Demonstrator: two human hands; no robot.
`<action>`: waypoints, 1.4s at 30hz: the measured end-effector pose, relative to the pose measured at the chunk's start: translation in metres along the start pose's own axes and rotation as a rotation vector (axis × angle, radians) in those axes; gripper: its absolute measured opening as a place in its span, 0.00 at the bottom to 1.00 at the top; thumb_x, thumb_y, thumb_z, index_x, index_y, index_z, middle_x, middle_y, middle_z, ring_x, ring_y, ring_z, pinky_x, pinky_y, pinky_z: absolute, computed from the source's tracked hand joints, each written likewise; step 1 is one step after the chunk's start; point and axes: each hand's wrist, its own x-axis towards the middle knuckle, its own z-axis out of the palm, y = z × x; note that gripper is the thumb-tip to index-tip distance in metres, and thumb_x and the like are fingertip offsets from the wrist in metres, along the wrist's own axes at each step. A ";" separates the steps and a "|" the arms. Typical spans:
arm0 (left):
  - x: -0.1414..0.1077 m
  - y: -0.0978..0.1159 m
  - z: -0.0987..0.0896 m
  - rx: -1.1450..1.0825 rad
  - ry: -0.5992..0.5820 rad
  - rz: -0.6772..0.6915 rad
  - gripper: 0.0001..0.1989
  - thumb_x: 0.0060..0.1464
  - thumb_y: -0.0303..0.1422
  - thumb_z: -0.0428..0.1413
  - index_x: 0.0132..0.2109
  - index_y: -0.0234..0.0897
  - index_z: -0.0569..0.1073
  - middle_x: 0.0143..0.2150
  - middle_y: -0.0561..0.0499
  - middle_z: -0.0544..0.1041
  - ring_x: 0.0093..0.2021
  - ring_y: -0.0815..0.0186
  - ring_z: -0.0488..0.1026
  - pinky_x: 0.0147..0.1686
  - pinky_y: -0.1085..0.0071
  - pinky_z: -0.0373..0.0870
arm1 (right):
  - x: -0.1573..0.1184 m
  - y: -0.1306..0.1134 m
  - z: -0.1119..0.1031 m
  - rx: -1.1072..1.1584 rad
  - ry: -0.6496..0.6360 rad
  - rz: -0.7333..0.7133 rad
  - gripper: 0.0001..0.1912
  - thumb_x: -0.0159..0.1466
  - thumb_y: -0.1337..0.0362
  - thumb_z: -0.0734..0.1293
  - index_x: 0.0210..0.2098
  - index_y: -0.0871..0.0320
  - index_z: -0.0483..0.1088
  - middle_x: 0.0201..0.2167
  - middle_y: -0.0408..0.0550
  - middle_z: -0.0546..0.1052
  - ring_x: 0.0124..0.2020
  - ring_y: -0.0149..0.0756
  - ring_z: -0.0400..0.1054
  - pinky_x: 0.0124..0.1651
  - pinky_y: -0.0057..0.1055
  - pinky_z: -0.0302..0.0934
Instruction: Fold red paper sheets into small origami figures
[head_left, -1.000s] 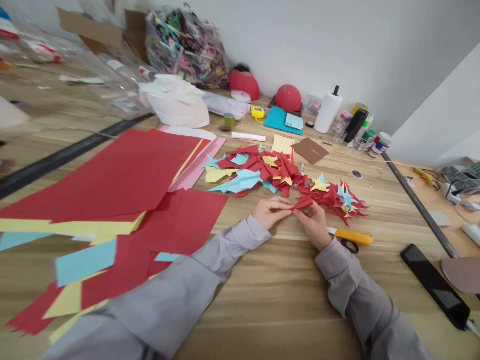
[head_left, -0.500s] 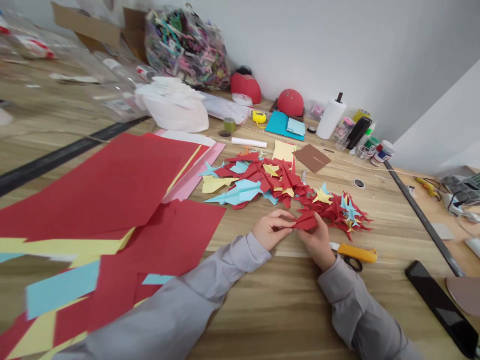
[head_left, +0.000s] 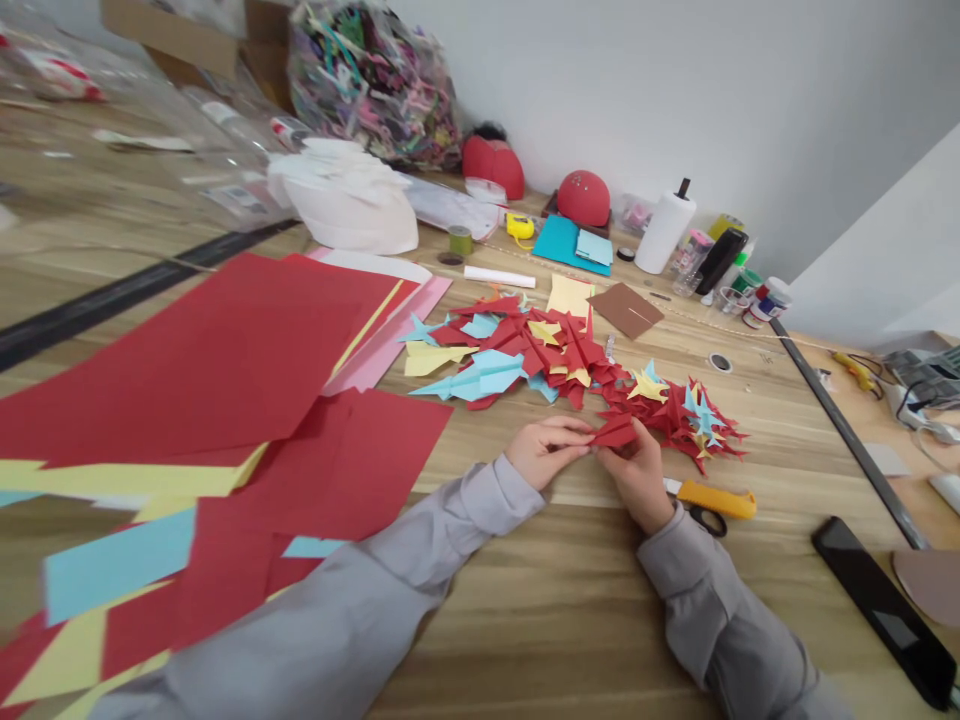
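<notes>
Grey sleeves nearest, coming in from lower left and lower right over bare wood of the desk (head_left: 585, 620). Black phone (head_left: 885, 610) off to the right, well apart from the hands.

Left hand (head_left: 546, 452) and right hand (head_left: 636, 470) close together, thumbs facing, both clamped on one folded red paper (head_left: 615, 431). The piece lies between them at the fingertips. Long axis roughly side to side, right end tipped a little upward; narrow end to the left fingers, broader end in the right hand. Neither hand farther off; right covers more of it. Whether the piece touches the wood below: cannot tell.

Orange cutter (head_left: 712, 499) just right of the right wrist. Loose red sheets (head_left: 352, 460) left of the left hand, beyond its sleeve.

Just past the fingers, spiky folded cluster (head_left: 694, 420), beyond the right hand; larger heap of folded pieces (head_left: 517, 340) straight ahead and leftward. Farther back, brown square (head_left: 626, 313).
</notes>
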 end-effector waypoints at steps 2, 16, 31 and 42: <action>0.000 -0.001 0.000 -0.001 0.004 -0.011 0.07 0.46 0.31 0.60 0.34 0.37 0.80 0.39 0.42 0.79 0.39 0.62 0.76 0.44 0.65 0.72 | 0.000 0.001 0.001 0.008 0.000 -0.003 0.11 0.49 0.64 0.71 0.29 0.55 0.65 0.27 0.41 0.72 0.30 0.32 0.66 0.36 0.31 0.63; 0.001 0.001 0.000 0.034 0.041 0.143 0.06 0.48 0.31 0.59 0.34 0.38 0.80 0.39 0.43 0.78 0.39 0.63 0.75 0.43 0.65 0.71 | 0.001 -0.002 -0.001 -0.054 0.011 -0.028 0.10 0.48 0.63 0.71 0.28 0.56 0.67 0.26 0.42 0.73 0.27 0.32 0.65 0.33 0.31 0.62; -0.003 0.005 0.005 -0.081 0.126 -0.040 0.27 0.39 0.26 0.62 0.51 0.36 0.73 0.39 0.46 0.77 0.32 0.69 0.70 0.30 0.74 0.70 | 0.002 -0.006 -0.002 -0.100 -0.024 -0.042 0.05 0.49 0.66 0.70 0.25 0.58 0.70 0.23 0.42 0.74 0.26 0.32 0.66 0.34 0.31 0.62; 0.000 0.003 0.006 -0.223 0.149 -0.115 0.21 0.38 0.30 0.64 0.44 0.32 0.77 0.37 0.43 0.79 0.30 0.67 0.73 0.31 0.71 0.72 | 0.000 -0.009 -0.002 -0.038 -0.043 0.001 0.05 0.51 0.64 0.70 0.22 0.57 0.71 0.20 0.42 0.73 0.24 0.33 0.66 0.32 0.31 0.62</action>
